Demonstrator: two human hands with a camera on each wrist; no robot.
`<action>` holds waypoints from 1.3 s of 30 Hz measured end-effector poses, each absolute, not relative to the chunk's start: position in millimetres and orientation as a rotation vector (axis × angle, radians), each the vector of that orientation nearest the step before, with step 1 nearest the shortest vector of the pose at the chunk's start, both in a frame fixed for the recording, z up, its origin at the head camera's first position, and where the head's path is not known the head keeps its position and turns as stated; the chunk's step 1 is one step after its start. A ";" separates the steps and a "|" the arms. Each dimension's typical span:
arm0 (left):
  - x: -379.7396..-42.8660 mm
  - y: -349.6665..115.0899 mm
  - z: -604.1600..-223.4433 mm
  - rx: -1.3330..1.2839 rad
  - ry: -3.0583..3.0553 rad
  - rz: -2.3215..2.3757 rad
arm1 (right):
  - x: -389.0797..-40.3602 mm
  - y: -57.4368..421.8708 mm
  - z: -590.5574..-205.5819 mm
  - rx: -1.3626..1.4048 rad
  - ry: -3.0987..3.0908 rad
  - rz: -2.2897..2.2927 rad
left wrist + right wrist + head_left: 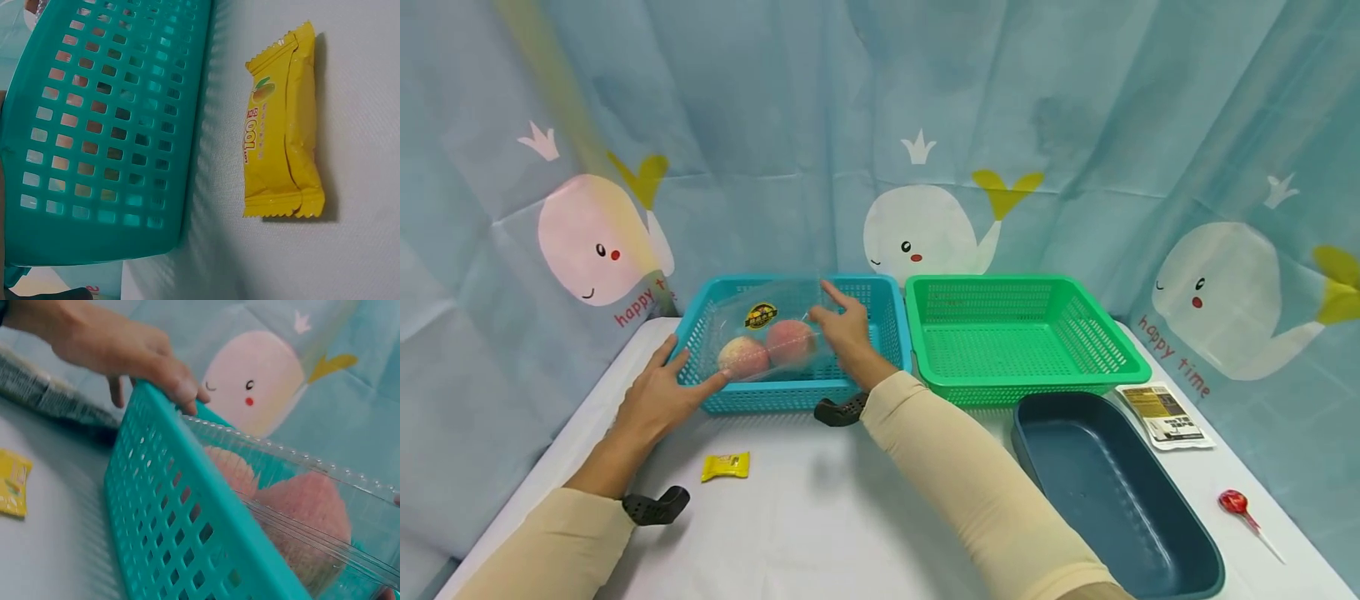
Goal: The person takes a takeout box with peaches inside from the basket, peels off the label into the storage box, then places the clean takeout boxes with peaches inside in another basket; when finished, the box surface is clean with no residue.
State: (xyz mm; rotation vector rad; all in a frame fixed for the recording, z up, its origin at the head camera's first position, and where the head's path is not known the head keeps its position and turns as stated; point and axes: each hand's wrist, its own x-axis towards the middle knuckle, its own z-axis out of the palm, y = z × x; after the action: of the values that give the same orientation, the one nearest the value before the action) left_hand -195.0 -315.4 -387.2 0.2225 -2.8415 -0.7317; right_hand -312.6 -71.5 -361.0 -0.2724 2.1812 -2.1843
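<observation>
Round pink peaches lie in a clear plastic box, partly inside a rectangular blue plastic basket; before this basket, a small yellow packet; to its right, a rectangular green plastic basket; before that, an oblong navy tub; farther right, a round red lollipop.

I'm at a curtained-in booth here, and whether a home or a studio lies beyond, I can't tell! Pale blue curtain ahead of me, curtain down both sides, printed with cartoon whales and red "happy time" lettering! Under my arms, a white tabletop, carrying household-style plastic: blue basket, green basket, navy tub!
</observation>
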 end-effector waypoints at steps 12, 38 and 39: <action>-195.5 -311.5 -388.0 0.235 -2.870 -0.736 | -302.3 -48.3 -347.3 -0.058 1.918 -2.398; -194.0 -316.1 -382.4 0.202 -2.869 -0.727 | -241.4 28.4 -302.4 0.163 1.779 -2.556; -194.1 -315.9 -382.6 0.202 -2.863 -0.722 | -236.9 32.6 -302.7 0.158 1.782 -2.551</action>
State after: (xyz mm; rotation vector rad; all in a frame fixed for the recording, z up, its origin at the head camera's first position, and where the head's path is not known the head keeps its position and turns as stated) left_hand -194.1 -315.9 -382.6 0.2021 -2.8633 -0.7217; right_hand -236.9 32.6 -302.7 0.1576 1.7821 -2.5505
